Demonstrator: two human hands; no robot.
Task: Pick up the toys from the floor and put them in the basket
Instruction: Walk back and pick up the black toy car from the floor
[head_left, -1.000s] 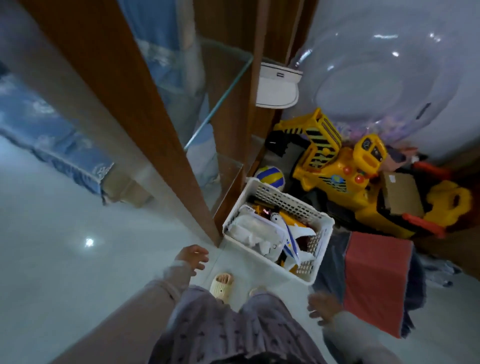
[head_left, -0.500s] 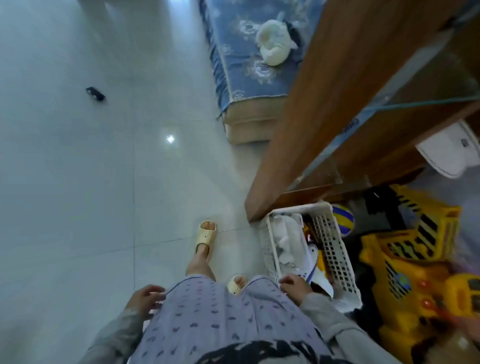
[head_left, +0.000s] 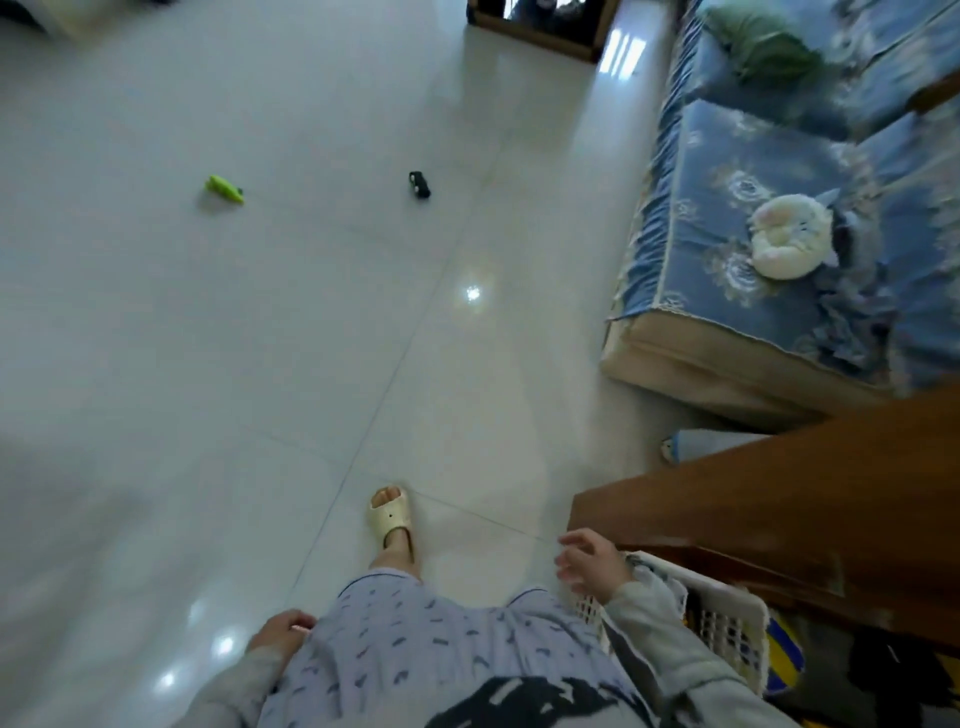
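Two small toys lie far off on the white tiled floor: a green toy (head_left: 224, 188) at the left and a black toy car (head_left: 419, 184) further right. The white plastic basket (head_left: 727, 613) stands at the bottom right, beside the wooden cabinet; most of it is hidden behind my right arm. My right hand (head_left: 589, 564) hangs just left of the basket's rim, fingers spread, holding nothing. My left hand (head_left: 280, 630) rests by my left hip with its fingers curled loosely and nothing visible in it.
A blue floral sofa (head_left: 779, 234) with a white plush (head_left: 789, 236) and a green cushion (head_left: 763, 47) fills the right side. A brown wooden cabinet (head_left: 779, 519) juts in at the lower right. A striped ball (head_left: 784, 654) lies behind the basket. My slippered foot (head_left: 389, 517) steps forward.
My view has swung left, from the basket and the yellow ride-on digger to the open floor. My right hand has come away from the basket, empty. The green toy has come into view.
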